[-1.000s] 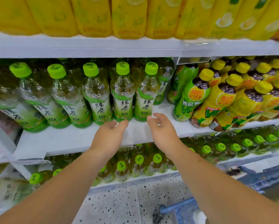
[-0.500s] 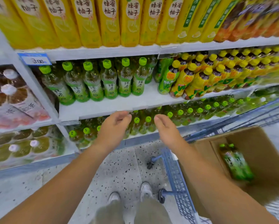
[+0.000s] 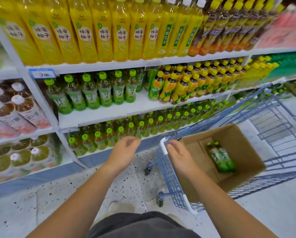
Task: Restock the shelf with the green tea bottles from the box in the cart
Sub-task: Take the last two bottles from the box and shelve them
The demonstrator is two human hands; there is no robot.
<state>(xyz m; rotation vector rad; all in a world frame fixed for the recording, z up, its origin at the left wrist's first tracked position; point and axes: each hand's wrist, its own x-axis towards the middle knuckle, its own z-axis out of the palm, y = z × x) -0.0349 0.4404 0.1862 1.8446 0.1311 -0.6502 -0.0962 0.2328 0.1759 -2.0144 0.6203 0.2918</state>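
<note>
The left hand [image 3: 125,152] hangs over the floor [image 3: 61,200], fingers loosely curled, holding nothing; the right hand [image 3: 180,156] hovers at the rim of the cart [image 3: 171,182], fingers relaxed and empty too; whether it touches the rim I cannot tell. In the cart stands one box [image 3: 246,146]; two bottles [image 3: 221,158] lie side by side on its bottom, caps toward the shelf [image 3: 101,115]. Farther off, that shelf carries a front row [image 3: 90,93] of six upright green tea bottles, with more behind that I cannot count; bare board shows before them. By my judgement the restocking is nearly done; two bottles are left to lift out and place.
</note>
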